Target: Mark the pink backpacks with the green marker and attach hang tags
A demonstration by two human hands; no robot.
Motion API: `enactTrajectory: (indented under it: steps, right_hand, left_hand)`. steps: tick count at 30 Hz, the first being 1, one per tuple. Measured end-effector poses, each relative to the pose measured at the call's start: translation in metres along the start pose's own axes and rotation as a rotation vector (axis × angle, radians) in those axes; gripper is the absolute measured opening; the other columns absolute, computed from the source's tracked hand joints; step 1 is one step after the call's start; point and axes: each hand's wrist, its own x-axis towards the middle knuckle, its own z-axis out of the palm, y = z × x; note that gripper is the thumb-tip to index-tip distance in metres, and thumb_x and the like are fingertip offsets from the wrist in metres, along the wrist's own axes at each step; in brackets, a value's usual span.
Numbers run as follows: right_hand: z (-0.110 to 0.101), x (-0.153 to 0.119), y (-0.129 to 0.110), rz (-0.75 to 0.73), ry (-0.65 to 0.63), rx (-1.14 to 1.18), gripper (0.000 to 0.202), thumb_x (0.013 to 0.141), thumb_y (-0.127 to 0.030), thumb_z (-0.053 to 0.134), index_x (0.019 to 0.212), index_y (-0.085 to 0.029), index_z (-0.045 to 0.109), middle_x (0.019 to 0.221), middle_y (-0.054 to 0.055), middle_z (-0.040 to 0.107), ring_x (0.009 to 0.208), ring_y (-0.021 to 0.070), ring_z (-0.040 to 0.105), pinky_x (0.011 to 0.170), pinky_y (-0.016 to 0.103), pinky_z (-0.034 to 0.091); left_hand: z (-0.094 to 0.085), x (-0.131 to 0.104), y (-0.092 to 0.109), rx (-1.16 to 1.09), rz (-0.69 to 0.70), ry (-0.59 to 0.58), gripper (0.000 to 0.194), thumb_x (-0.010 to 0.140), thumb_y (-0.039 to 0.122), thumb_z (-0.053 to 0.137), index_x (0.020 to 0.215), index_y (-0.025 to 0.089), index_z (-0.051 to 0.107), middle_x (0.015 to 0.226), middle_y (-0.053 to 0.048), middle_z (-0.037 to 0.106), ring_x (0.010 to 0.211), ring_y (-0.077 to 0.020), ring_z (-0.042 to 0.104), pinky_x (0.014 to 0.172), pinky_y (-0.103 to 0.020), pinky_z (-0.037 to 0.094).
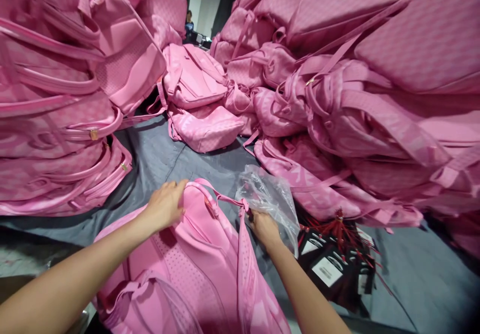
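Head view: pink backpack upright-end away, held at the top by both hands

The pink backpack (204, 254) is at the bottom center, on the near side of the grey cloth (150, 146). Its long axis runs away from the wearer; the top end points toward the far side, and the lower end is cut off by the frame. The perforated back padding (168, 251) faces the wearer.

Left hand (165, 206): thumb and fingers clasp the upper edge. Right hand (264, 228): fingertips pinch the pink strap (243, 224) to the right of the top; exact finger contact is partly hidden.

Surroundings: a clear plastic bag (272, 194) lies just beyond the right hand. Black hang tags (330, 266) with red cords (339, 226) lie right of the right forearm. Stacked pink bags (48, 124) stand at left; a second pile of pink bags (375, 104) blocks the far right. Between them, a grey-strapped gap is bridged by a smaller group of pink bags (204, 129).
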Motion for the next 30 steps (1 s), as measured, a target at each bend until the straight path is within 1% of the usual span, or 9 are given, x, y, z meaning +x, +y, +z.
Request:
enactTrajectory:
  steps: [9, 15, 18, 20, 23, 25, 27, 28, 30]
  right_hand:
    - [0.001, -0.007, -0.011, -0.031, 0.141, -0.072, 0.027, 0.091, -0.003, 0.039, 0.101, -0.006, 0.064, 0.101, 0.023, 0.069, 0.099, 0.0297, 0.066, 0.071, 0.033, 0.050]
    - [0.005, -0.036, -0.001, -0.134, 0.249, 0.041, 0.020, 0.083, -0.002, 0.051, 0.082, -0.015, 0.066, 0.081, 0.009, 0.072, 0.085, 0.0208, 0.066, 0.068, 0.025, 0.046]
    - [0.003, -0.052, 0.007, -0.140, 0.401, 0.118, 0.019, 0.078, -0.002, 0.053, 0.082, -0.015, 0.066, 0.084, 0.007, 0.072, 0.082, 0.0190, 0.067, 0.070, 0.026, 0.048]
    - [-0.001, -0.064, 0.011, -0.115, 0.568, 0.172, 0.019, 0.084, -0.007, 0.049, 0.091, -0.014, 0.065, 0.090, 0.009, 0.072, 0.085, 0.0197, 0.068, 0.075, 0.028, 0.051]
    - [-0.020, -0.088, 0.008, -0.083, 0.822, 0.258, 0.021, 0.095, -0.017, 0.042, 0.101, -0.014, 0.062, 0.092, 0.010, 0.072, 0.084, 0.0193, 0.069, 0.076, 0.032, 0.055]
    - [-0.042, -0.109, -0.001, -0.126, 0.973, 0.340, 0.019, 0.095, -0.018, 0.044, 0.105, -0.015, 0.060, 0.095, 0.010, 0.072, 0.087, 0.0187, 0.070, 0.078, 0.033, 0.057]
    - [-0.070, -0.132, -0.016, -0.310, 1.098, 0.429, 0.019, 0.092, -0.013, 0.050, 0.109, -0.016, 0.059, 0.104, 0.012, 0.072, 0.097, 0.0201, 0.070, 0.084, 0.036, 0.058]
    - [-0.084, -0.142, -0.026, -0.449, 1.135, 0.444, 0.023, 0.091, -0.011, 0.052, 0.111, -0.016, 0.059, 0.108, 0.013, 0.072, 0.103, 0.0214, 0.068, 0.087, 0.039, 0.058]
    - [-0.108, -0.160, -0.045, -0.716, 1.153, 0.367, 0.026, 0.089, -0.007, 0.053, 0.113, -0.014, 0.062, 0.113, 0.015, 0.071, 0.113, 0.0238, 0.064, 0.090, 0.039, 0.057]
  left_hand:
    - [-0.005, -0.005, 0.002, -0.006, -0.012, 0.021, 0.069, 0.078, 0.021, 0.068, 0.142, 0.019, 0.041, 0.122, -0.012, 0.060, 0.120, -0.0319, 0.054, 0.093, -0.039, 0.046]
    - [-0.006, -0.006, 0.003, 0.002, -0.007, 0.015, 0.068, 0.078, 0.021, 0.068, 0.141, 0.021, 0.041, 0.122, -0.012, 0.060, 0.120, -0.0309, 0.054, 0.091, -0.037, 0.046]
    - [-0.005, -0.004, 0.000, 0.002, 0.002, 0.021, 0.066, 0.079, 0.021, 0.067, 0.140, 0.021, 0.041, 0.121, -0.013, 0.060, 0.118, -0.0310, 0.055, 0.090, -0.037, 0.046]
    - [-0.004, -0.003, -0.002, -0.005, 0.005, 0.020, 0.066, 0.078, 0.021, 0.067, 0.139, 0.022, 0.041, 0.121, -0.012, 0.061, 0.117, -0.0313, 0.056, 0.089, -0.038, 0.046]
    - [-0.004, -0.007, 0.000, -0.002, 0.014, 0.091, 0.071, 0.077, 0.020, 0.068, 0.142, 0.021, 0.040, 0.126, -0.015, 0.059, 0.120, -0.0345, 0.053, 0.092, -0.044, 0.045]
    - [-0.005, -0.017, 0.010, -0.050, 0.106, 0.289, 0.064, 0.081, 0.021, 0.067, 0.140, 0.021, 0.043, 0.132, -0.016, 0.056, 0.127, -0.0353, 0.047, 0.100, -0.049, 0.039]
    - [-0.005, -0.032, 0.026, -0.256, 0.248, 0.452, 0.042, 0.087, 0.028, 0.061, 0.129, 0.021, 0.054, 0.130, -0.013, 0.058, 0.124, -0.0311, 0.049, 0.103, -0.046, 0.037]
    - [-0.005, -0.040, 0.035, -0.419, 0.310, 0.422, 0.031, 0.091, 0.034, 0.056, 0.119, 0.021, 0.060, 0.122, -0.011, 0.063, 0.115, -0.0278, 0.054, 0.098, -0.042, 0.041]
    - [-0.002, -0.057, 0.050, -0.778, 0.373, 0.117, 0.034, 0.092, 0.049, 0.050, 0.096, 0.018, 0.064, 0.094, -0.007, 0.068, 0.087, -0.0208, 0.062, 0.078, -0.033, 0.047]
